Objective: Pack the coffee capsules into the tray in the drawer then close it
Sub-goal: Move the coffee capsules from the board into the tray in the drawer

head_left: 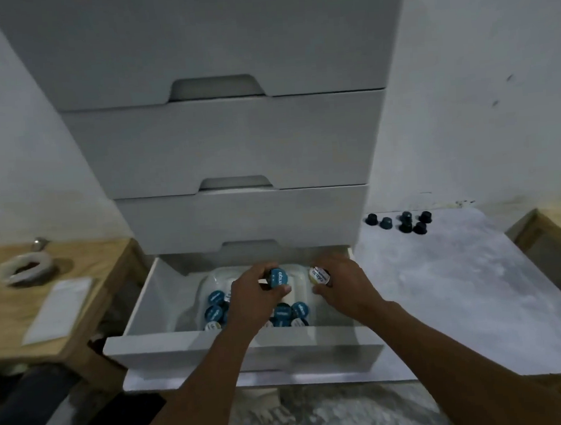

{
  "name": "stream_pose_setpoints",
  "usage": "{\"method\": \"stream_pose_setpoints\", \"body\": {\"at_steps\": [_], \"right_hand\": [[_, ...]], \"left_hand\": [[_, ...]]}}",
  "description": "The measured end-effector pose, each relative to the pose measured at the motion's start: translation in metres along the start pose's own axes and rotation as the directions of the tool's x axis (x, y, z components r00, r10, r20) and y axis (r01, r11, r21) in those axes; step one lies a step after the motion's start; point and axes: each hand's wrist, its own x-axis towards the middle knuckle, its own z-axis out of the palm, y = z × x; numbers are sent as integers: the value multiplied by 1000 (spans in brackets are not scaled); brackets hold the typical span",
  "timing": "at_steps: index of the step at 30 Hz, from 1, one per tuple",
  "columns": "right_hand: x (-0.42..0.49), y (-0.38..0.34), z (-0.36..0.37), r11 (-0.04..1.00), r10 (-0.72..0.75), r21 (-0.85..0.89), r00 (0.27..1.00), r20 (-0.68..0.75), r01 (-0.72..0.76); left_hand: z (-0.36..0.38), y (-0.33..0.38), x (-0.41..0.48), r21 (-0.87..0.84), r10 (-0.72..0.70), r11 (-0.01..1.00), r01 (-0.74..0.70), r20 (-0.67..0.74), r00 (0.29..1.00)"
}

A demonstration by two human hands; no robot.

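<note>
The bottom drawer point(146, 308) of a white cabinet stands pulled out. Inside it lies a white plastic tray point(207, 283) with several blue-lidded coffee capsules point(216, 298) in it. My left hand point(252, 300) holds a blue-lidded capsule point(279, 276) over the tray's middle. Over the tray's right side, my right hand point(340, 284) holds a capsule with a cream and yellow lid point(319, 275). Several dark capsules point(406, 221) stand on the grey surface to the right of the cabinet, near the wall.
Three shut drawers point(234, 142) rise above the open one. A low wooden table point(79, 292) at the left carries a roll of tape point(24, 266) and a white sheet point(60, 310). The drawer's front panel point(169, 349) juts toward me.
</note>
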Motion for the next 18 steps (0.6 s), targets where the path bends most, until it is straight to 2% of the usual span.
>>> {"method": "stream_pose_setpoints", "body": {"at_steps": [5, 11, 14, 18], "right_hand": [[22, -3, 29, 1000, -10, -27, 998, 70, 12], [58, 12, 54, 1000, -2, -21, 987, 159, 5], [69, 20, 65, 1000, -7, -25, 976, 219, 13], [77, 30, 74, 1000, -3, -22, 979, 205, 8]], "left_hand": [[-17, -28, 18, 16, -82, 997, 82, 29, 996], [-12, -50, 48, 129, -154, 982, 141, 96, 983], [-2, -57, 64, 194, -143, 974, 119, 115, 983], [10, -67, 76, 263, -98, 964, 38, 218, 971]]}}
